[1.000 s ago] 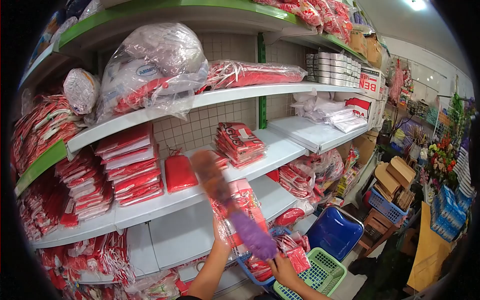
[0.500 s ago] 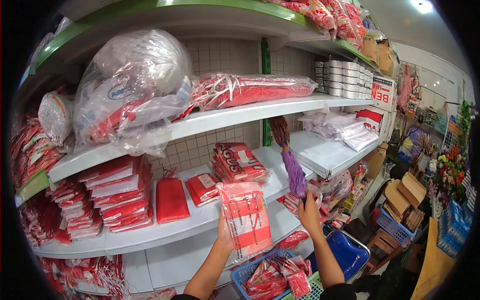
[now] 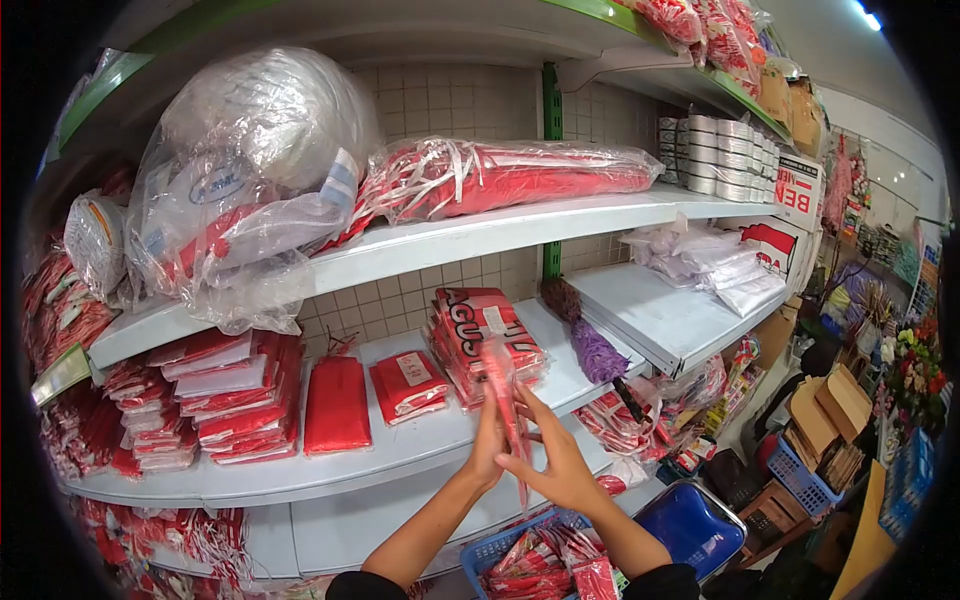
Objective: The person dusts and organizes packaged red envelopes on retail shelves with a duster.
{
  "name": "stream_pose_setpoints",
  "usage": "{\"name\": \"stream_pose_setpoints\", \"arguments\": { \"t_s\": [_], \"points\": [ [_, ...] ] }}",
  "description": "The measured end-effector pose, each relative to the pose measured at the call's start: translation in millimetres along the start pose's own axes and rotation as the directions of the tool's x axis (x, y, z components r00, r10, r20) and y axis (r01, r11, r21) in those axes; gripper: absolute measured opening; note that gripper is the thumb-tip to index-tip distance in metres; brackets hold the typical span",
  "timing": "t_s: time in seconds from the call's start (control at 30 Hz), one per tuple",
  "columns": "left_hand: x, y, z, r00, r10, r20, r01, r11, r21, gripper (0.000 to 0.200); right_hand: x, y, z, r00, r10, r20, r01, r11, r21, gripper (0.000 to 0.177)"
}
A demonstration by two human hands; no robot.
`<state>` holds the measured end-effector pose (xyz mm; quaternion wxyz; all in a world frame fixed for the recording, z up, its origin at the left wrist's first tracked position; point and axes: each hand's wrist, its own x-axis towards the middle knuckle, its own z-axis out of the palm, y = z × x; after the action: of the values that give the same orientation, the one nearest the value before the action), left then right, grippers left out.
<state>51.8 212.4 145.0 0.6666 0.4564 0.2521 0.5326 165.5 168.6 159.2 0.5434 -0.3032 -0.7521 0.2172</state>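
My left hand grips a flat red-and-white plastic packet, turned edge-on towards me. On its right side is my right hand, fingers spread, with the thumb and fingertips at the packet. Whether those fingertips press on it is hard to tell. A purple duster with a dark handle lies on the shelf to the right of my hands. Just behind the packet rests a pile of red packets with large dark lettering. Left of that pile are a small labelled red packet and a plain red packet.
The middle shelf also bears stacks of red-and-white packets. Overhead, the upper shelf holds a big clear bag and a long wrapped red bundle. Below my hands stand a blue basket of packets and a blue chair.
My right hand has let go of the purple duster, which now lies on the shelf, and has moved left to the packet. The packet has turned from face-on to edge-on.
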Motion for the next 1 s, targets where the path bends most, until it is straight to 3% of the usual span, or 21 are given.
{"name": "stream_pose_setpoints", "arguments": {
  "t_s": [0.03,0.07,0.1,0.13,0.17,0.23,0.27,0.4,0.47,0.5,0.53,0.57,0.63,0.67,0.73,0.77,0.8,0.9,0.93,1.0],
  "points": [
    [5,-2,-2,0.995,0.094,0.034,-0.094,0.996,-0.006,0.081,0,-2,4,0.999,0.033,0.006,-0.033,0.997,0.063,0.061],
    [14,-5,-8,0.980,0.189,0.068,-0.188,0.982,-0.013,0.083,1,-2,3,0.990,0.142,0.006,-0.139,0.954,0.264,0.055],
    [19,-6,-11,0.954,0.282,0.101,-0.281,0.960,-0.021,0.085,3,12,-1,0.990,0.130,-0.057,-0.116,0.971,0.207,0.054],
    [10,11,-8,0.957,0.226,0.181,-0.218,0.974,-0.060,0.084,6,39,-7,0.986,0.114,-0.120,-0.096,0.984,0.149,0.052],
    [10,16,-15,0.951,0.231,0.205,-0.241,0.970,0.024,0.083,8,57,-15,0.979,0.093,-0.183,-0.078,0.993,0.088,0.051],
    [18,22,-33,0.937,0.235,0.259,-0.287,0.939,0.188,0.082,24,60,-35,0.939,0.320,-0.122,-0.242,0.872,0.425,0.050],
    [27,19,-47,0.943,0.234,0.237,-0.283,0.937,0.205,0.071,36,61,-45,0.906,0.419,-0.062,-0.312,0.760,0.571,0.049],
    [34,34,-41,0.875,0.399,0.276,-0.467,0.845,0.259,0.052,89,103,-56,0.937,0.342,0.071,-0.260,0.547,0.796,0.049],
    [40,50,-29,0.786,0.528,0.323,-0.618,0.674,0.404,0.052,126,113,-50,0.951,0.279,0.131,-0.244,0.419,0.874,0.050],
    [44,57,-24,0.734,0.580,0.353,-0.675,0.570,0.468,0.052,147,131,-51,0.951,0.273,0.148,-0.269,0.486,0.831,0.051],
    [53,57,-23,0.724,0.632,0.276,-0.678,0.581,0.450,0.054,170,153,-50,0.949,0.268,0.165,-0.291,0.549,0.783,0.052],
    [65,59,-30,0.718,0.644,0.263,-0.643,0.472,0.603,0.054,184,165,-49,0.947,0.266,0.182,-0.311,0.608,0.730,0.052],
    [88,59,-50,0.702,0.670,0.241,-0.496,0.217,0.841,0.054,194,168,-47,0.940,0.310,0.145,-0.342,0.835,0.432,0.054],
    [94,54,-58,0.736,0.651,0.188,-0.445,0.256,0.858,0.049,196,170,-45,0.938,0.325,0.120,-0.345,0.903,0.255,0.056],
    [116,29,-94,0.754,0.612,0.239,-0.375,0.102,0.921,0.046,191,198,-32,0.988,0.127,0.091,-0.120,0.989,-0.081,0.056],
    [121,18,-105,0.764,0.589,0.262,-0.340,0.023,0.940,0.045,185,210,-26,0.994,0.025,0.103,0.002,0.968,-0.251,0.057],
    [119,15,-104,0.776,0.582,0.242,-0.322,0.036,0.946,0.041,176,203,-21,0.979,0.068,0.191,0.021,0.902,-0.431,0.055],
    [110,22,-90,0.777,0.575,0.256,-0.353,0.061,0.934,0.042,151,192,-2,0.989,0.144,0.031,-0.118,0.900,-0.419,0.051],
    [109,21,-88,0.773,0.579,0.257,-0.346,0.045,0.937,0.042,147,193,0,0.998,0.057,-0.021,-0.060,0.899,-0.433,0.046],
    [106,21,-85,0.766,0.588,0.261,-0.331,0.013,0.943,0.041,148,188,-3,0.999,0.029,0.014,-0.022,0.926,-0.378,0.043]
  ]
}}
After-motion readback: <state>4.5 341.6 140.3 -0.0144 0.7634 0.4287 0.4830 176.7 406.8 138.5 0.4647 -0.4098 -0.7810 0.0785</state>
